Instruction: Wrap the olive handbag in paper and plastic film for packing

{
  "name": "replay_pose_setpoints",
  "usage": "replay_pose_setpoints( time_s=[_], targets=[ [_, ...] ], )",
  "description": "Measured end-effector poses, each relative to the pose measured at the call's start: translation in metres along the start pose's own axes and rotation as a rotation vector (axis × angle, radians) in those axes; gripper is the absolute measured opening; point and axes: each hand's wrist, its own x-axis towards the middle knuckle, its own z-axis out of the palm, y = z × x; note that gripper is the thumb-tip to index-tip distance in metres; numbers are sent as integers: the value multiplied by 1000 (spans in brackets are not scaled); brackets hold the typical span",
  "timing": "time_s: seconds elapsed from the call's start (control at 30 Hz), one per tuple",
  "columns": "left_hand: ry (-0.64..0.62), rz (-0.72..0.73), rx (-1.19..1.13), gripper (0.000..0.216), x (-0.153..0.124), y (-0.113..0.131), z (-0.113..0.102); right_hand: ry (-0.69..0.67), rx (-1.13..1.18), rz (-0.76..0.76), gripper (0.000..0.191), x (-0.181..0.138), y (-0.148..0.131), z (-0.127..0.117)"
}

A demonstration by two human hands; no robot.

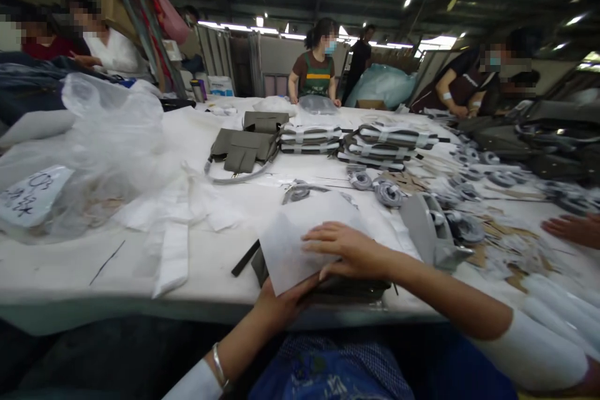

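Note:
A sheet of thin white paper [293, 244] lies over a dark olive-grey bag [356, 287] at the table's front edge. My right hand [349, 253] rests on top of this sheet, its fingers stretched out to the left. Low at the bag's front left, my left hand [284, 306] reaches in, partly covered by a corner of the paper; its fingertips are hidden. A black strap end [245, 258] sticks out on the left of the bag. Just behind the sheet lies a coiled grey strap [300, 190].
Finished-looking grey bags [244, 149] and wrapped stacks [312, 139] stand farther back. Clear plastic bags [107, 137] cover the left side. Coiled straps [389, 190] and a grey holder [424, 228] sit to the right. Another person's hand [574, 229] rests at the right edge.

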Motion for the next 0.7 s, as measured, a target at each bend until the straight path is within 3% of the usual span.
replay_pose_setpoints(
  time_s=[0.13, 0.27, 0.37, 0.53, 0.7],
  targets=[
    [-116, -43, 3, 71, 6, 3, -14, -89, -116, 134, 79, -30, 48, -4],
    [-188, -26, -16, 76, 13, 5, -19, -127, -195, 134, 64, -33, 61, 6],
    [-178, 8, -2, 75, 18, 4, -24, -104, -331, 145, 47, -25, 52, 11],
    [-162, 42, 19, 68, 21, 3, -25, 59, -388, 210, 51, -24, 18, 24],
    [-130, 45, 85, 67, 11, 2, -13, 55, -379, 255, 58, -32, -2, 56]
  ],
)
